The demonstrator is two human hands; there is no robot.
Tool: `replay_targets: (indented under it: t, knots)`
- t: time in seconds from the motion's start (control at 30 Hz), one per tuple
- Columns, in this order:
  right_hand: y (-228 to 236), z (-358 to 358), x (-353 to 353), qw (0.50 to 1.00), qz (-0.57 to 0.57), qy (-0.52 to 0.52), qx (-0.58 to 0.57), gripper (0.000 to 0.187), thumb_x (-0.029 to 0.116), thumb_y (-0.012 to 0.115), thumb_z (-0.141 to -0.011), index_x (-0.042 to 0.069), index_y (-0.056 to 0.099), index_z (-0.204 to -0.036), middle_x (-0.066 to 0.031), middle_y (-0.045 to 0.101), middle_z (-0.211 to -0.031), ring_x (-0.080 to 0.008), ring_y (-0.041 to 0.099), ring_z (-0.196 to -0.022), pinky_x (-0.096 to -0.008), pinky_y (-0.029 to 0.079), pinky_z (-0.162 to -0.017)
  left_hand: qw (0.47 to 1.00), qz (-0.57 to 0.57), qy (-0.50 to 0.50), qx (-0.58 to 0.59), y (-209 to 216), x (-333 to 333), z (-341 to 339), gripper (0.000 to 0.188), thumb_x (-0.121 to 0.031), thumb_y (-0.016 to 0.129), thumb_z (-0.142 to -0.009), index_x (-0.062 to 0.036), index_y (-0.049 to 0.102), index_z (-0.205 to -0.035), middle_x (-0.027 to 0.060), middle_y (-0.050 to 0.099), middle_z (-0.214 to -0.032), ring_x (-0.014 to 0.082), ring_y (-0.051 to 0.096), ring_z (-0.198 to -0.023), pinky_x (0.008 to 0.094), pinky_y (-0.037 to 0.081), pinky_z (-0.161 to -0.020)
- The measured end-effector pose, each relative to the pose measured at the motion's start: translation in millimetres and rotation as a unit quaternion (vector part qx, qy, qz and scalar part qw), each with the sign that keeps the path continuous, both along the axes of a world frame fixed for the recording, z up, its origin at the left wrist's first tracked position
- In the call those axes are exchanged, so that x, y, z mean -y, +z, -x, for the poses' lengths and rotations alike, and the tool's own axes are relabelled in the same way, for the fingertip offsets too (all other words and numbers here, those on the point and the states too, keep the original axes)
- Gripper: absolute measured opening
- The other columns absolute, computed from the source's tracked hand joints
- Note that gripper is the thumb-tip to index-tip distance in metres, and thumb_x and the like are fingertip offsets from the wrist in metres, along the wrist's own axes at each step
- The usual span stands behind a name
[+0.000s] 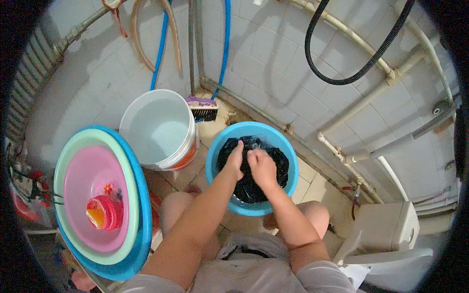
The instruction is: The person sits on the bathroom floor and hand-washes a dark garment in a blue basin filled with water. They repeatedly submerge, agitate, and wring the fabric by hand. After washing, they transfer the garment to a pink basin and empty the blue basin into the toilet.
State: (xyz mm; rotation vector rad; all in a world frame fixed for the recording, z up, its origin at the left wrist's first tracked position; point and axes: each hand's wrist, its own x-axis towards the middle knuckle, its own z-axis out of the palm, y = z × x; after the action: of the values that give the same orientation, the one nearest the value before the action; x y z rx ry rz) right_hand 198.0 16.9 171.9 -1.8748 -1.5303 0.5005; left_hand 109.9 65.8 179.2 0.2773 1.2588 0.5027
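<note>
A round blue basin (211,181) stands on the floor between my knees, with wet black cloth (251,189) bunched up inside it. What kind of garment the cloth is, I cannot make out. My left hand (235,160) is on the cloth at its left side, thumb pointing up and the other fingers partly hidden, closed around a fold. Beside it, a short gap away, my right hand (262,167) is closed like a fist, knuckles up, gripping the cloth. A little water glints near the far part of the cloth.
A white bucket of water (157,129) stands to the left of the basin. Stacked pink, green and blue basins (93,161) rise nearer left, holding a red jar (106,213). A brush (203,108) lies behind; a toilet (381,229) is at right. Pipes and a black hose (337,80) line the walls.
</note>
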Motion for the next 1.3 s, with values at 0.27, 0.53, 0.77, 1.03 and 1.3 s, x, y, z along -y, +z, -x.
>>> replay_targets:
  t: [0.27, 0.53, 0.77, 1.03, 1.3]
  knots:
    - [44.6, 44.4, 42.4, 0.990, -0.116, 0.057, 0.051, 0.016, 0.018, 0.060, -0.079, 0.005, 0.055, -0.071, -0.0119, 0.054, -0.069, -0.0327, 0.056, -0.061, -0.0412, 0.045, -0.053, 0.955, -0.122, -0.020, 0.269, -0.1, 7.0, 11.2, 0.033, -0.034, 0.057, -0.087, -0.0118, 0.059, -0.112, 0.0047, 0.062, -0.107, 0.0212, 0.058, -0.091, 0.0370, 0.046, -0.083]
    - [-54.1, -58.1, -33.7, 0.994, 0.002, -0.100, 0.037, 0.017, 0.014, 0.049, -0.083, 0.007, 0.064, -0.089, -0.0172, 0.065, -0.092, -0.0354, 0.061, -0.086, -0.0446, 0.047, -0.074, 0.954, -0.008, 0.065, 0.291, -83.7, -2.5, -15.8, 0.036, -0.032, 0.048, -0.090, -0.0077, 0.052, -0.116, 0.0093, 0.056, -0.117, 0.0264, 0.053, -0.107, 0.0450, 0.041, -0.093]
    - [-124.6, -37.3, -13.7, 0.925, 0.050, 0.010, 0.376, 0.045, 0.032, 0.059, -0.080, 0.004, 0.055, -0.115, -0.0187, 0.051, -0.113, -0.0330, 0.049, -0.105, -0.0420, 0.043, -0.079, 0.996, -0.046, 0.040, 0.059, -53.2, -18.0, 4.3, 0.061, -0.026, 0.054, -0.087, -0.0002, 0.029, -0.136, 0.0156, 0.023, -0.145, 0.0268, 0.027, -0.132, 0.0365, 0.026, -0.105]
    - [-66.0, -65.4, -26.6, 0.950, 0.303, 0.051, 0.057, 0.048, 0.022, 0.071, -0.075, -0.002, 0.057, -0.114, -0.0194, 0.061, -0.109, -0.0318, 0.057, -0.103, -0.0398, 0.044, -0.089, 0.997, -0.066, 0.029, -0.013, -65.4, -10.4, 0.7, 0.042, -0.028, 0.058, -0.083, -0.0146, 0.048, -0.122, 0.0049, 0.044, -0.128, 0.0239, 0.037, -0.119, 0.0383, 0.029, -0.101]
    - [18.0, -49.3, 9.0, 0.949, 0.150, 0.119, -0.250, 0.041, 0.023, 0.065, -0.084, 0.002, 0.052, -0.117, -0.0091, 0.060, -0.097, -0.0169, 0.056, -0.090, -0.0300, 0.044, -0.082, 0.982, -0.081, 0.011, 0.173, -25.1, -3.7, 2.3, 0.036, -0.042, 0.054, -0.087, -0.0087, 0.061, -0.097, 0.0061, 0.063, -0.093, 0.0228, 0.060, -0.084, 0.0386, 0.048, -0.077]
